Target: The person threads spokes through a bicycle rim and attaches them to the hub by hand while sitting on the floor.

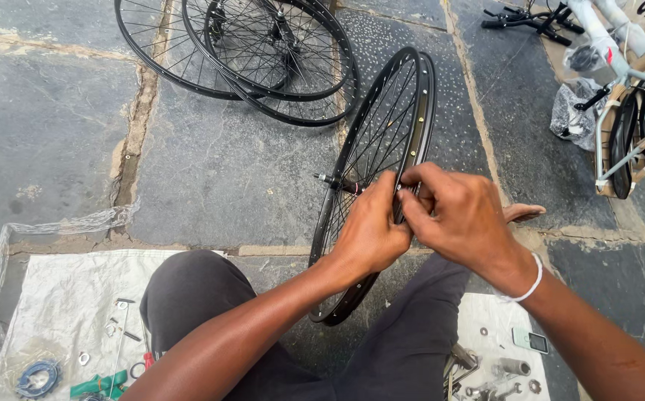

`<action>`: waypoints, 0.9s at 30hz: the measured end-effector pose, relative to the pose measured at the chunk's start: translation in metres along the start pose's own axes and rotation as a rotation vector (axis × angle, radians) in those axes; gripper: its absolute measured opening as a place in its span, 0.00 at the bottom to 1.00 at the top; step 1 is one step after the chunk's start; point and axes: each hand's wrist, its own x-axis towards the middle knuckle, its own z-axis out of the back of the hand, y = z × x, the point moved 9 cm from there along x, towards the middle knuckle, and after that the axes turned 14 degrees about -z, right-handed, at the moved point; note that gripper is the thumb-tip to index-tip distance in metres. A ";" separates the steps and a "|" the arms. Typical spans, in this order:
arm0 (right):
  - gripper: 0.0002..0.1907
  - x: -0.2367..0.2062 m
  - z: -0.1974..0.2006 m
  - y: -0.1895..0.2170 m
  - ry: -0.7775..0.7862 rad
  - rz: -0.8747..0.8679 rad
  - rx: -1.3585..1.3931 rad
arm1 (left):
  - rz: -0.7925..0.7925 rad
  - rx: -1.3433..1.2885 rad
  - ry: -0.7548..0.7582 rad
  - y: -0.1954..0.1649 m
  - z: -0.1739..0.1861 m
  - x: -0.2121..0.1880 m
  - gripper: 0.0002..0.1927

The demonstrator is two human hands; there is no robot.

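Near the camera, small tools [99,384] and nuts lie on a white sack [62,297]. Between the knees stands a black spoked wheel [382,148], upright, axle pointing left. Both the left hand [370,230] and right hand [460,215] pinch its rim. Far right, a clear plastic bag [571,111] hangs by a pale frame [619,52].

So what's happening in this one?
A seated person holds an upright black spoked bicycle wheel between their knees. The left hand and right hand both pinch at its rim. Two more black wheels lie on the grey stone floor; small tools sit on a white sheet.
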 end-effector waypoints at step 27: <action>0.13 0.012 0.001 -0.023 0.240 -0.200 0.312 | 0.051 -0.011 0.072 -0.009 0.002 0.002 0.19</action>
